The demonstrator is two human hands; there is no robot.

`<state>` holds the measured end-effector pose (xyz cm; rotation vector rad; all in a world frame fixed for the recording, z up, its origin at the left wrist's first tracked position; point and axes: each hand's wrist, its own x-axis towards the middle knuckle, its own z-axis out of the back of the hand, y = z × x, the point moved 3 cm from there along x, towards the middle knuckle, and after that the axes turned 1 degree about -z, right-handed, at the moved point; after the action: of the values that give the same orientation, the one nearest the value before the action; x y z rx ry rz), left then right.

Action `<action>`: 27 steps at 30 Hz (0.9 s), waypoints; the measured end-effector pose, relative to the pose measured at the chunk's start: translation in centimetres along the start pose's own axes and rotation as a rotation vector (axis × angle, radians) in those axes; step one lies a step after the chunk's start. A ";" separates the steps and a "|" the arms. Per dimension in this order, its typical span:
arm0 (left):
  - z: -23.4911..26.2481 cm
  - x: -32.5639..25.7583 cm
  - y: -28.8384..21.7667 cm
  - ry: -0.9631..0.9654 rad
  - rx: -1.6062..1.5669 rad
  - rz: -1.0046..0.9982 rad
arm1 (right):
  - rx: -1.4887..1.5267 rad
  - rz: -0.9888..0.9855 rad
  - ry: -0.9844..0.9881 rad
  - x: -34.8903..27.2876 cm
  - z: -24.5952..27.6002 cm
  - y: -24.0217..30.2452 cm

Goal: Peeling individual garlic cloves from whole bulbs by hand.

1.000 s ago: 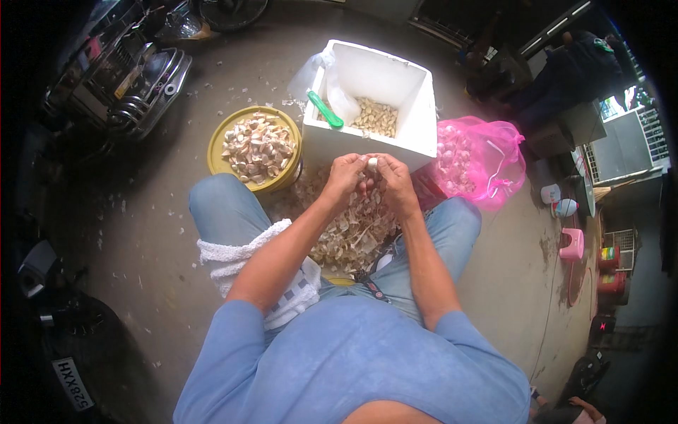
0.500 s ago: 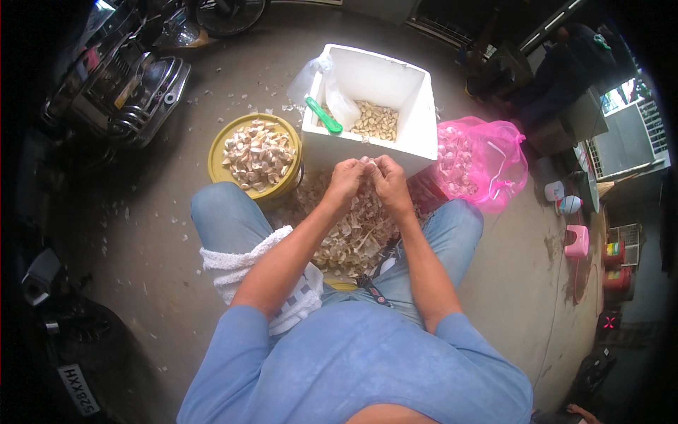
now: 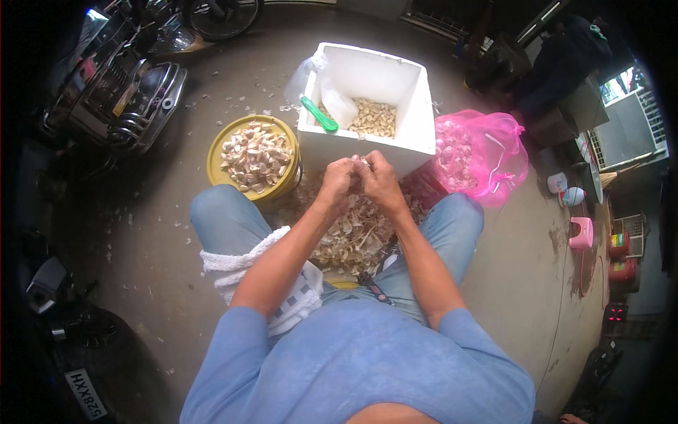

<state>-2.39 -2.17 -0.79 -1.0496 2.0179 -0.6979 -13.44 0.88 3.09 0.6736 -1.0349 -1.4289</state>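
Note:
My left hand [image 3: 338, 181] and my right hand [image 3: 382, 182] meet fingertip to fingertip, both closed on a small pale garlic clove [image 3: 365, 162], mostly covered by the fingers. They are just in front of a white foam box [image 3: 367, 148] holding peeled garlic cloves [image 3: 374, 119]. A green strip-like object [image 3: 319, 114] and a clear plastic bag [image 3: 337, 102] hang over its left rim. Below my hands a heap of garlic skins [image 3: 357, 237] lies between my knees. On the left, unpeeled cloves [image 3: 256, 154] fill the top of a yellow bucket [image 3: 288, 180].
A pink mesh bag [image 3: 498, 159] of garlic bulbs [image 3: 454, 152] stands right of the box. A white towel [image 3: 236, 265] drapes over my left thigh. Motorbikes [image 3: 134, 99] line the left side. Farther right are a pink stool [image 3: 581, 233] and a person in dark clothes [image 3: 565, 63].
Both hands have shifted slightly left and turned a little, fingers still together at the clove. The view has tilted slightly; the containers stay in place.

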 end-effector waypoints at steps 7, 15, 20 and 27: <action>1.1 0.7 1.8 -0.102 -0.078 -0.017 | -0.011 0.049 0.023 -0.1 -1.6 -2.2; 2.0 1.5 2.9 -0.202 -0.169 0.140 | -0.054 0.153 0.032 -0.8 -2.0 -0.8; 0.9 0.5 1.8 -0.050 0.024 0.052 | 0.175 -0.054 0.039 -0.4 -0.2 -3.0; -1.0 0.4 0.1 0.049 0.321 -0.201 | 0.920 -0.377 0.079 0.4 0.1 -5.7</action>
<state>-3.41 -2.28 -0.43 -1.0570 1.7783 -1.1208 -16.23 0.06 -1.77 1.6403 -1.5594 -1.1656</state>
